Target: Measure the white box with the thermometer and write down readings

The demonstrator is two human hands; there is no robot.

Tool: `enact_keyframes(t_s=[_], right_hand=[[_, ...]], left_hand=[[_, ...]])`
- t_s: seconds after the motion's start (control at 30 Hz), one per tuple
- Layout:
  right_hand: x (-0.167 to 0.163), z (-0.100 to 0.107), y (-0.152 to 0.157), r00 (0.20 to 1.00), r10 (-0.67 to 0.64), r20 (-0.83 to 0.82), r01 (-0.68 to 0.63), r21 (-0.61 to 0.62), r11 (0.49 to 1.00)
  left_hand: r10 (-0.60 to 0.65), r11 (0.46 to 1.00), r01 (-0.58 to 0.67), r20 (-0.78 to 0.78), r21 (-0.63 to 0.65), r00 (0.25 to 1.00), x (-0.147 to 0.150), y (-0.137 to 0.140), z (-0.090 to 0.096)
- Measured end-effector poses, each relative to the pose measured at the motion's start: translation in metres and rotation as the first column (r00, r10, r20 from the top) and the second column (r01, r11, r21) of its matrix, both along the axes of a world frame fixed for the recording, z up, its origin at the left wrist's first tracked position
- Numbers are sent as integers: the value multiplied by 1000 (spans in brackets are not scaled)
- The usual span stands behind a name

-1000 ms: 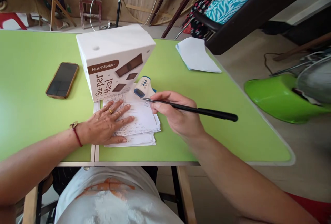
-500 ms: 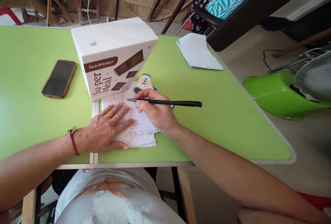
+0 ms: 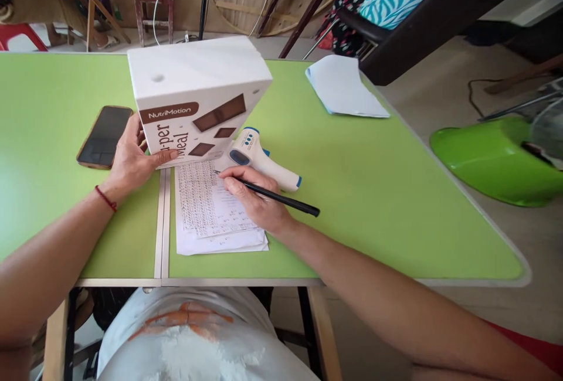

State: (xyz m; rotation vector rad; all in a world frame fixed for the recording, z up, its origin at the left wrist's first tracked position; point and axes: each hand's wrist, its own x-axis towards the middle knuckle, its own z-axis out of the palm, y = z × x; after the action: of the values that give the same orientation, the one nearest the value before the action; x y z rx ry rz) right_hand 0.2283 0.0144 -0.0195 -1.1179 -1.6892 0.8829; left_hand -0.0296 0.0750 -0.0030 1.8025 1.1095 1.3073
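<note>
My left hand (image 3: 135, 151) grips the lower left corner of a white box (image 3: 200, 67) marked NutriMotion, thumb across its front and the other fingers partly hidden behind it. A black pen (image 3: 281, 198) is held in my right hand (image 3: 257, 196), its tip over the sheets of paper (image 3: 211, 208). Dense handwriting covers much of the top sheet, and the right hand rests at its right side. Just beyond that hand lies a white and blue infrared thermometer (image 3: 264, 161), partly covered by the fingers. The box stands at the papers' far edge.
A smartphone (image 3: 104, 136) in a brown-edged case lies left of the box on the green table (image 3: 373, 193). Folded white paper (image 3: 347, 88) sits at the far right edge. Beyond the table are a bright green plastic object (image 3: 492, 158), a wooden chair (image 3: 153, 0) and part of another person.
My left hand has left the papers and taken hold of the box's lower left corner. My right hand has shifted slightly left and down, and the pen slants more. More of the thermometer shows.
</note>
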Motion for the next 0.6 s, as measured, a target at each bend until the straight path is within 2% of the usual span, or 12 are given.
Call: enact_keyframes(t_s=[0.07, 0.17, 0.3, 0.43, 0.6], right_hand=[[-1, 1, -1, 1000, 27, -2, -27, 28, 999], [-2, 1, -3, 999, 42, 0, -42, 34, 999], [-2, -2, -4, 999, -32, -41, 31, -26, 999], [-1, -3, -3, 991, -67, -114, 61, -58, 996], [-1, 1, -4, 989, -96, -114, 89, -61, 994]], left_hand=[[-47, 999, 47, 16, 1, 999, 2, -1, 3], [-57, 997, 59, -49, 44, 997, 5, -3, 6], [-31, 997, 39, -118, 71, 993, 6, -4, 6], [-110, 991, 116, -90, 69, 990, 6, -5, 8], [-191, 976, 200, -103, 82, 976, 5, -5, 10]])
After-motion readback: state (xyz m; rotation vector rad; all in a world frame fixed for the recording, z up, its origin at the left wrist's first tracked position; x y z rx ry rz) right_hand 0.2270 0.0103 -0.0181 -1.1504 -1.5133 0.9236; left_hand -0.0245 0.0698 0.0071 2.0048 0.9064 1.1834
